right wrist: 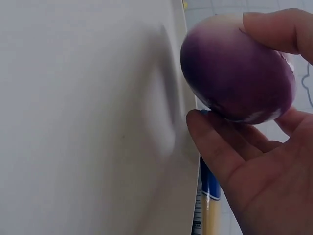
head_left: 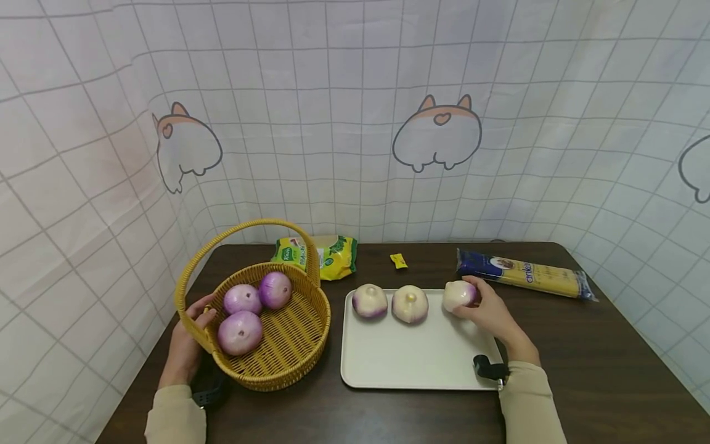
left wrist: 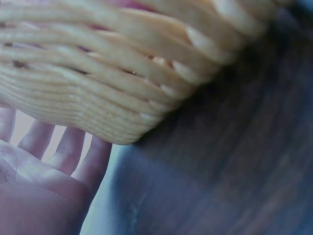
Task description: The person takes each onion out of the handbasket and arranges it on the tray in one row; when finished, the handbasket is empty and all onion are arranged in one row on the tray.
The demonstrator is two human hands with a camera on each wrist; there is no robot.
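Note:
My right hand (head_left: 490, 311) holds a purple-and-white onion (head_left: 459, 296) over the back right part of a white tray (head_left: 410, 370). In the right wrist view, thumb and fingers are round this onion (right wrist: 237, 68), close above the tray surface (right wrist: 88, 122). Two more onions, one at the back left (head_left: 370, 301) and another beside it (head_left: 410, 304), sit pale side up on the tray. My left hand (head_left: 191, 330) grips the left rim of a yellow woven basket (head_left: 294, 345), near its handle. Three purple onions (head_left: 240, 333) lie inside. The left wrist view shows the fingers (left wrist: 68, 147) behind the basket wall (left wrist: 98, 88).
Behind the basket lies a green and yellow packet (head_left: 338, 259). A small yellow wrapped piece (head_left: 398, 261) is behind the tray. A long blue and yellow pasta pack (head_left: 527, 274) lies at the back right of the dark table (head_left: 604, 370). Gridded cloth (head_left: 344, 123) hangs round the table.

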